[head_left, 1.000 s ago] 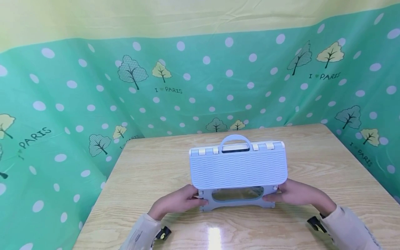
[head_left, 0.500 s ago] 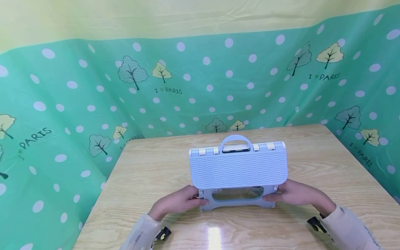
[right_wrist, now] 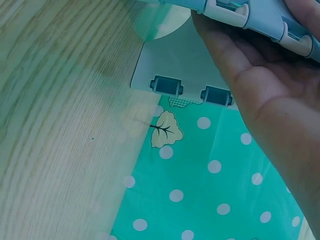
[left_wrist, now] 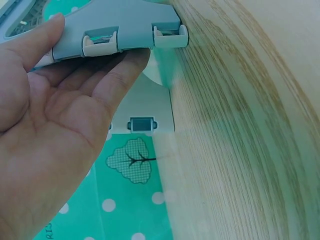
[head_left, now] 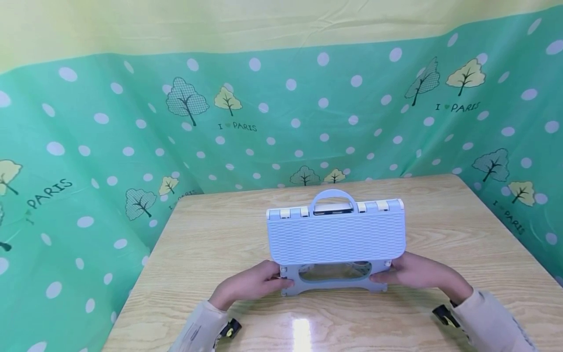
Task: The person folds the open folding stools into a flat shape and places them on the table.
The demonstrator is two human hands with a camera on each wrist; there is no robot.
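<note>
A light blue folding step stool stands partly unfolded on the wooden table, its arched carry handle uppermost. The near half of its textured top slopes towards me. Below it is the front leg panel with an oval cutout. My left hand grips this panel's left side, thumb in front and fingers behind. My right hand grips the right side likewise. In the left wrist view, a second leg panel stands behind, apart from the gripped one. In the head view the fingers are mostly hidden by the stool.
The wooden table extends around the stool. A green polka-dot curtain with tree prints hangs behind the table and along both sides. Black wrist straps with small devices sit below both cuffs. A bright light reflection lies on the near tabletop.
The near edge of the stool's top has risen very slightly, and its right end has shifted a touch rightward. Both hands keep the same hold on the leg panel.
</note>
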